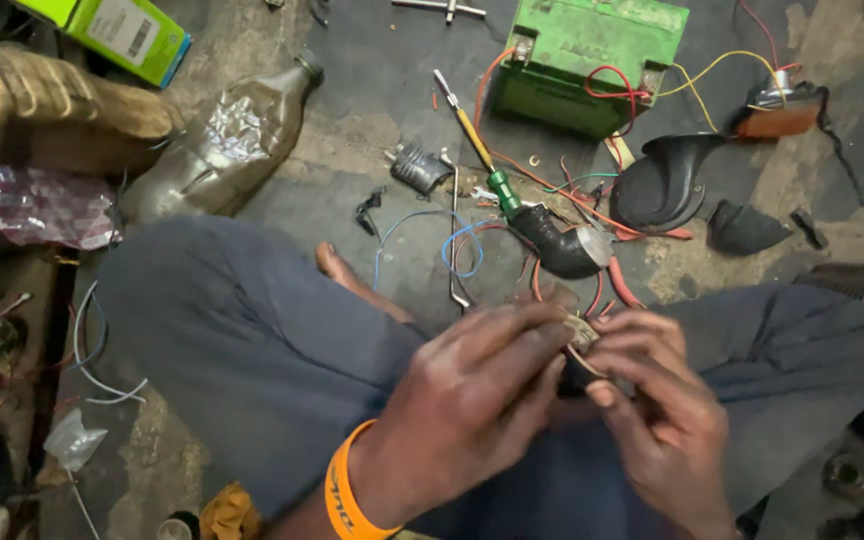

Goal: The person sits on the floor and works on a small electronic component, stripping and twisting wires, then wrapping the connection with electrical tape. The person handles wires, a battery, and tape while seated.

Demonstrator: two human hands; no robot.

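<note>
My left hand [477, 395], with an orange wristband [345, 497], and my right hand [657, 405] meet over my lap in dark trousers. Both pinch one small dark part with a pale, dirty end [580, 335] between the fingertips. Most of that part is hidden by my fingers. Just beyond my hands on the floor lie a black curved rubber piece [562, 245] and red, blue and white wires [462, 250]. A screwdriver with a green and yellow handle [482, 155] lies past them.
A green battery [592, 60] with red and yellow wires sits at the back. Beside it lie a black horn [667, 180], an orange lamp [782, 112] and a crushed plastic bottle [227, 140]. Boxes and loose wires crowd the left edge, metal parts the right.
</note>
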